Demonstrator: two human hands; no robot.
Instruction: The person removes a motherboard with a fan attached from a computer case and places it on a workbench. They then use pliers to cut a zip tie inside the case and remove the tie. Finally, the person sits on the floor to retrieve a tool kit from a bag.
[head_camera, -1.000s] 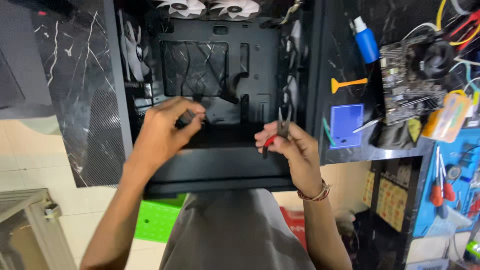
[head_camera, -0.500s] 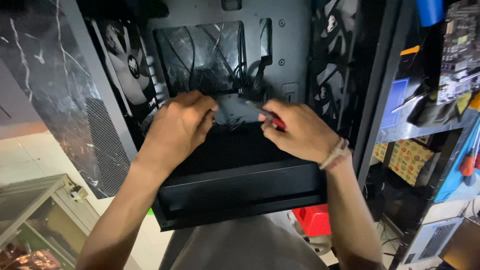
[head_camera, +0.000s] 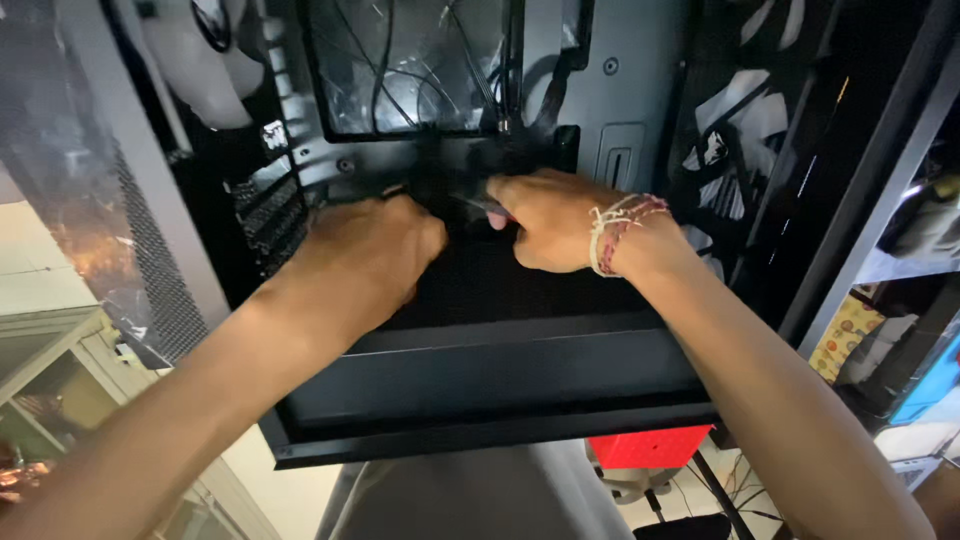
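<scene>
At frame centre, inside the open black computer case (head_camera: 480, 380), the left hand (head_camera: 365, 255) rests curled on the shroud, its grasp indiscernible, steadying the work while the right hand (head_camera: 545, 220) pinches a red-handled tool (head_camera: 492, 208) toward the cables (head_camera: 400, 70).

Black computer case (head_camera: 500, 380): open on its side, interior facing the camera, near edge a broad dark shroud panel running across the lower frame. Large rectangular cut-out in the tray, above the shroud, with thin cables (head_camera: 400, 70) showing through it. Small dark tool (head_camera: 478, 205): lies just above the shroud's far edge, gripped in the right hand (head_camera: 545, 220); its type cannot be made out. Left hand (head_camera: 370, 255) rests closed on the shroud top, just beside the tool.
</scene>
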